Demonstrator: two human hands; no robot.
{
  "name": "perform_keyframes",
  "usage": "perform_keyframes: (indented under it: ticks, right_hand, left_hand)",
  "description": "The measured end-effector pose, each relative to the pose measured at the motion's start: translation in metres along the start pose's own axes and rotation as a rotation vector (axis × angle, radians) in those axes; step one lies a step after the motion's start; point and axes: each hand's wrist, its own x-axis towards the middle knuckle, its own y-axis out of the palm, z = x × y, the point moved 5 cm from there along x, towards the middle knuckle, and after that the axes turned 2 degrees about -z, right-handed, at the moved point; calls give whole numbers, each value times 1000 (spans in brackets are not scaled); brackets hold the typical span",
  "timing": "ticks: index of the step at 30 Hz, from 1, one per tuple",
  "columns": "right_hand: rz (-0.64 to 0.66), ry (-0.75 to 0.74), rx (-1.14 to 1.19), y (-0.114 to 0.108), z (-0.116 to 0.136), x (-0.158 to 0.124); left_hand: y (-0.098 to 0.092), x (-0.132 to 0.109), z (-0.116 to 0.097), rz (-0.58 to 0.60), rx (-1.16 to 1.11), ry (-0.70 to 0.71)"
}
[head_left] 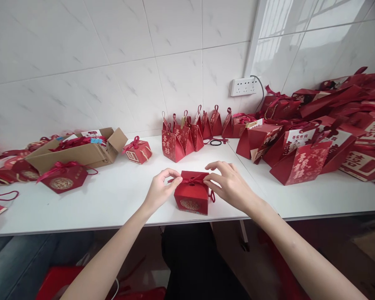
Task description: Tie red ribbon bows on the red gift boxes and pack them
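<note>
A red gift box [192, 199] with a round gold emblem stands near the front edge of the white table. Across its top runs a red ribbon [192, 181], knotted at the middle. My left hand [164, 185] pinches the ribbon's left side between thumb and forefinger. On the other side, my right hand [226, 183] closes thumb and fingers on the ribbon at the box's right top corner. A dark red cord loop [212, 196] hangs at the box's right side.
A cardboard box [78, 155] holding red packaging stands at the left, near two ribboned boxes [138, 151]. Several small red pouches [181, 143] line the back wall. At the right, larger red gift boxes [303, 162] are piled up. A black ring [215, 142] lies behind.
</note>
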Motion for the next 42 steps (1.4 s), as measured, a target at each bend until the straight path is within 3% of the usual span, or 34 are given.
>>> perform_keyframes:
  ticks: [5,9,13,21,28,34,42]
  right_hand:
    - [34,106,95,-4,0,-1]
    - [39,301,141,-4,2,-1]
    - [78,453,160,3,6,-3]
    - [90,502,215,10,13,2]
    - [83,516,470,10,9,4]
    - [15,692,514,17,5,-9]
    - [-71,693,603,32,6,-13]
  left_hand:
    - [1,-4,0,31,71,-17]
    - [1,-4,-2,-5,179,-39]
    - [6,-4,-6,60,168,-48]
    - [20,-29,-13,66,20,-153]
    - [29,-57,-18,-132,6,-164]
    - [32,-58,-14,-176,-38,-208]
    - [28,-54,-16,-208,-11,-198]
